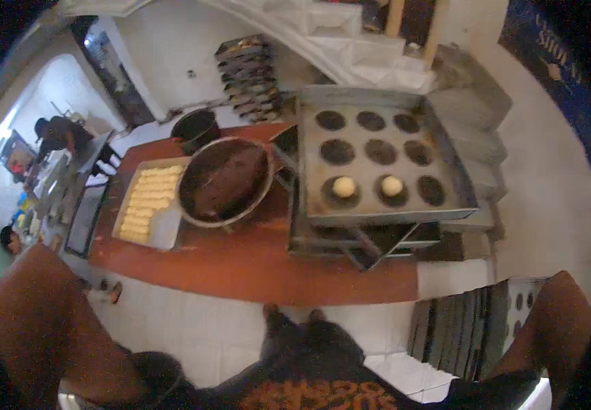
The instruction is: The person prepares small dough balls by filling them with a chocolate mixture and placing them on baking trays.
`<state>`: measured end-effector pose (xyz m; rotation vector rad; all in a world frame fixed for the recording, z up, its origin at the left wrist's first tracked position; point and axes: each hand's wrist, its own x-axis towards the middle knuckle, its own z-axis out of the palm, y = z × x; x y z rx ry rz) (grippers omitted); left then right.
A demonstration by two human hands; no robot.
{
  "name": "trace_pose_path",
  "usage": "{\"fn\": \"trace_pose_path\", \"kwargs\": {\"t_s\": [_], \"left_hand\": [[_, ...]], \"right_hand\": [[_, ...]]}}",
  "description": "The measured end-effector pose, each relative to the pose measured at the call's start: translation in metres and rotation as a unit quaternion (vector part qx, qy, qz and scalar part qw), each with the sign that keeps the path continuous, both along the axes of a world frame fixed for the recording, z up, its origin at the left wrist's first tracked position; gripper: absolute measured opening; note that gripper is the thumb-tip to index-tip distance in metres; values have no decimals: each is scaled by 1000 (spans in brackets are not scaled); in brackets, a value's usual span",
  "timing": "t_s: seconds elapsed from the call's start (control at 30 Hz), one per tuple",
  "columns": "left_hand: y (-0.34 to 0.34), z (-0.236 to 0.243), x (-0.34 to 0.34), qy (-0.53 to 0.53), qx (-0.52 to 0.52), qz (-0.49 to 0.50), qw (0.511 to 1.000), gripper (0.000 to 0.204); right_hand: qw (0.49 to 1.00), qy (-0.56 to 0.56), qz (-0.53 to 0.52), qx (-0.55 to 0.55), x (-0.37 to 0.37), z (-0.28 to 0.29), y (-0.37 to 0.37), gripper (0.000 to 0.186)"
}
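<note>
My bare arms are bent at the lower left and lower right, with both hands out of sight. In front of me a red-brown table (254, 273) holds a metal tray with round dark wells (346, 171) on stacked dark metal pans (391, 242). Pale dough balls (343, 187) sit in two wells of the front row, at left and middle. Left of the tray is a wide metal bowl (223, 178) with dark brown contents. A tray of pale pieces in rows (145, 201) lies farther left, and a black pot (195, 130) stands behind the bowl.
Several people work at a counter (59, 178) on the left. A stack of dark pans (244, 75) stands by the back wall. Stairs (473, 123) run behind and right of the table. More metal pans (449, 328) stand on edge at the lower right.
</note>
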<state>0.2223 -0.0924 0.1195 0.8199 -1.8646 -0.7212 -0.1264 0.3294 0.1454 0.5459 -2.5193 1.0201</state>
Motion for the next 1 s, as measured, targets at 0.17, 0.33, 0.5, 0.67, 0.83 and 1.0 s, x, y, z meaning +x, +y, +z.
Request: {"fn": "trace_pose_path", "kwargs": {"t_s": [0.17,0.33,0.5,0.67,0.83,1.0], "left_hand": [[-10,-3,-2,-9,7,3,1000,50],[-14,-10,11,-16,20,23,999,50],[-20,-11,4,-20,17,12,1000,49],[-25,-14,7,-20,34,26,999,49],[-30,-27,2,-13,34,29,999,48],[-47,-34,-4,-4,36,21,999,48]], "right_hand": [[1000,-3,-22,0,-2,-3,3,29],[1000,-1,-16,-4,1,-6,-7,29],[999,-7,-34,-9,-2,-8,-4,29],[999,-11,-36,-11,7,-9,-6,29],[999,-3,-40,-24,6,-9,-11,29],[997,20,-45,-60,13,-11,-21,28]]}}
